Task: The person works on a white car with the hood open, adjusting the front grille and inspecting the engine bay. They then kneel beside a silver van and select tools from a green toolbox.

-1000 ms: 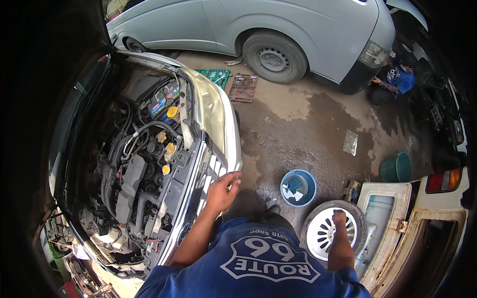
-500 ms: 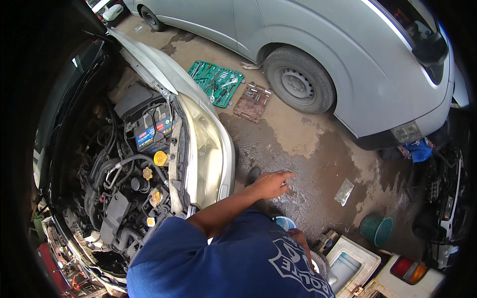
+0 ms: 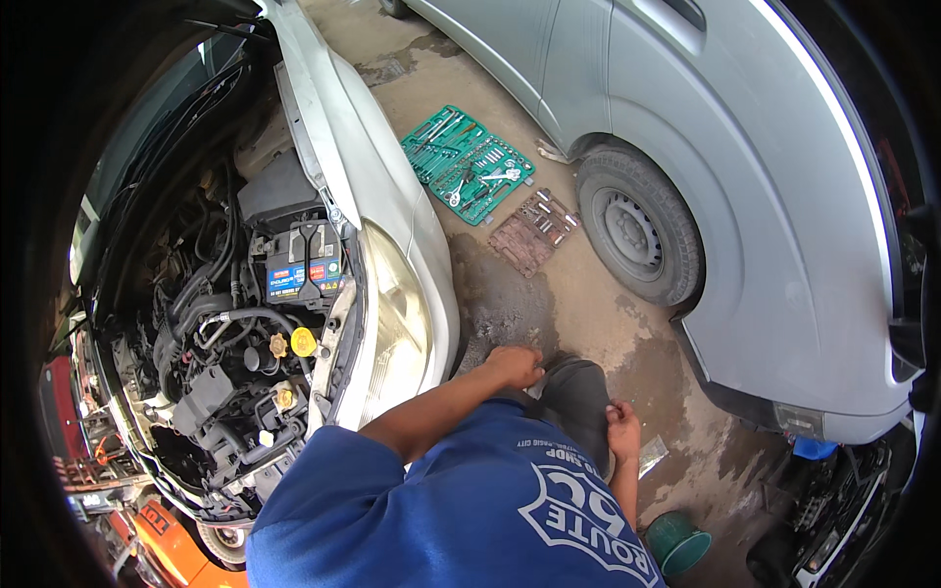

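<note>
My left hand (image 3: 517,367) is held in front of my body, above my bent dark-trousered leg (image 3: 576,397). Its fingers curl inward, and I see nothing in them. On the other side of that leg is my right hand (image 3: 623,429), its fingers bent closed; whatever they may hold is hidden. Left of me is a pale car with its engine bay (image 3: 225,333) exposed, showing a battery (image 3: 302,263) and a yellow cap (image 3: 303,341). Its headlight (image 3: 392,304) is nearest my left forearm. Neither hand touches the car.
A green socket tool case (image 3: 470,167) lies open on the ground, with a brown tool case (image 3: 534,232) beside it. A silver van (image 3: 765,196) stands to the right, its wheel (image 3: 632,230) close to the cases. A green bucket (image 3: 676,542) sits at lower right.
My view has turned and moved toward the tool cases. My left hand went from outstretched with fingers apart to curled near my leg. My right hand has come into clearer view.
</note>
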Tool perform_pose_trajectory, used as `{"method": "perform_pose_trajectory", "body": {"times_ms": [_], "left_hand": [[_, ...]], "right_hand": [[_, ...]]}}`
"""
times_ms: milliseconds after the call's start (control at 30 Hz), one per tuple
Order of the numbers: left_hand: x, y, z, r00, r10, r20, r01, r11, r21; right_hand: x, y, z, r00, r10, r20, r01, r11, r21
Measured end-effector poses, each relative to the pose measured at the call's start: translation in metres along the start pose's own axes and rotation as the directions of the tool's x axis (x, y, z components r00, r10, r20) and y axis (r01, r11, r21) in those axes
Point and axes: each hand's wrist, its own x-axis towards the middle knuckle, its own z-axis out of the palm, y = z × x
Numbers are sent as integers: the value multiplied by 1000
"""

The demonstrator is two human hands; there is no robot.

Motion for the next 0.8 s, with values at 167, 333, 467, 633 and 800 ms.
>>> {"method": "perform_pose_trajectory", "body": {"times_ms": [167, 333, 467, 633, 800], "left_hand": [[35, -26, 12, 905, -359, 227, 374, 927, -26], [74, 8, 21, 870, -482, 105, 493, 860, -130], [55, 45, 13, 787, -614, -62, 552, 745, -374], [43, 65, 21, 676, -736, 37, 590, 510, -625], [56, 45, 20, 702, -709, 68, 529, 456, -716]], "right_hand": [[116, -82, 23, 793, -183, 581, 391, 884, -255], [233, -103, 9, 360, 35, 932, 780, 537, -321], [276, -125, 15, 215, 108, 971, 795, 559, -238], [304, -160, 22, 177, 68, 982, 741, 648, -178], [315, -208, 37, 181, -14, 983, 862, 484, -152]]}}
